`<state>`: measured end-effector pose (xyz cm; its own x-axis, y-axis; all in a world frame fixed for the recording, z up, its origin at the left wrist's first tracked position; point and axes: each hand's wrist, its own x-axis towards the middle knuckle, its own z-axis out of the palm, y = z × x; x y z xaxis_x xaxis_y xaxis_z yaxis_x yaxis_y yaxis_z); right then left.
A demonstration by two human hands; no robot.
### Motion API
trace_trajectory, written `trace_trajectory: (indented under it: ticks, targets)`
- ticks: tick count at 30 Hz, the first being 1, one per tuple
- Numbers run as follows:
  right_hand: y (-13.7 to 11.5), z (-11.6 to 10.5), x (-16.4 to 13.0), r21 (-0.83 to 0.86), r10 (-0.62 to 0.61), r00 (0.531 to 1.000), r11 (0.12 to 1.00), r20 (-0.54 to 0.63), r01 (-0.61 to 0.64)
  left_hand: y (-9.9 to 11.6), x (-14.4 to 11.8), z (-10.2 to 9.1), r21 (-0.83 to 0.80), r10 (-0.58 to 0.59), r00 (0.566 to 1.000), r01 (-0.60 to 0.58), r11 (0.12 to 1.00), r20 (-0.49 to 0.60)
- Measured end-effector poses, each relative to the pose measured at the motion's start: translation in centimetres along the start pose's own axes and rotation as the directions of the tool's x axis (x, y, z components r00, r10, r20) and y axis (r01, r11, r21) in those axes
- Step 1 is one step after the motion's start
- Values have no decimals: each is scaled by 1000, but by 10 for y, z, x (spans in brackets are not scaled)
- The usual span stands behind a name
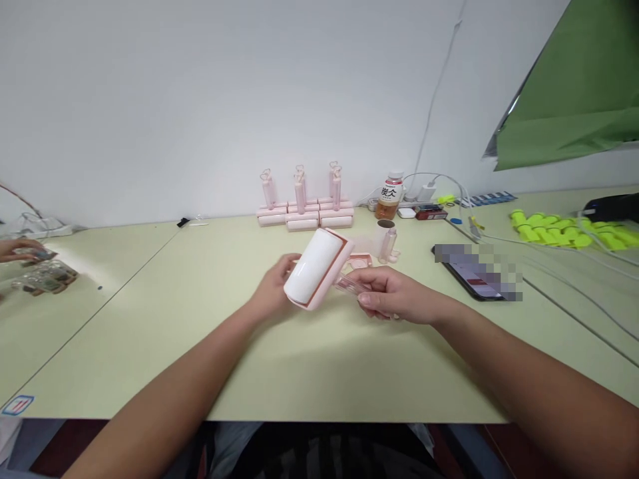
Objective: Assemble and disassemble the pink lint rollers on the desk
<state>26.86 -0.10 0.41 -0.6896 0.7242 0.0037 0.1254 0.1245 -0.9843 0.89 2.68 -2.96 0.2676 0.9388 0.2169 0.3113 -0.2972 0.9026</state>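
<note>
A pink lint roller (pixel 319 269) with a white sheet roll is held tilted above the table. My right hand (pixel 392 293) is closed around its clear handle. My left hand (pixel 277 285) is at the roller's far left side, its fingers curled behind the roll and partly hidden. Just behind my right hand are a pink plastic piece (pixel 360 261), a loose roll with a grey core (pixel 385 233) and a clear pink handle (pixel 388 246) standing upright.
Several finished-looking pink lint rollers (pixel 302 216) stand by the wall, handles up. A drink bottle (pixel 389 196), cables, a phone (pixel 474 276) and yellow-green parts (pixel 554 229) are to the right. At far left, another person's hand (pixel 20 249) touches clear-wrapped items (pixel 47 276).
</note>
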Motion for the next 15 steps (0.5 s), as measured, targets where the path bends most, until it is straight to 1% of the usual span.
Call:
trace_trajectory:
  ticks: [1, 2, 3, 4, 6, 10, 15]
  targets:
    - [-2, 1, 0, -48, 31, 999, 998, -21, -32, -1, 3, -10, -100, -48, 999, 47, 994, -13]
    - [-3, 2, -1, -96, 64, 997, 993, -37, -67, -1, 5, -18, -187, -101, 995, 99, 977, 3]
    - [-5, 2, -1, -138, 95, 995, 985, -43, -100, -1, 7, -25, -268, -126, 992, 127, 955, 21]
    - [-6, 3, -1, -169, 122, 992, 977, -45, -127, 0, 8, -29, -335, -138, 990, 143, 931, 37]
    - [-8, 4, -1, -202, 158, 986, 966, -45, -164, 2, 8, -31, -418, -121, 991, 134, 899, 58]
    - [-7, 4, 0, -219, 184, 981, 957, -56, -191, 5, 4, -22, -456, -79, 995, 99, 885, 61]
    - [-4, 6, 1, -200, 194, 979, 959, -60, -202, 5, 2, -17, -436, -56, 995, 85, 896, 79]
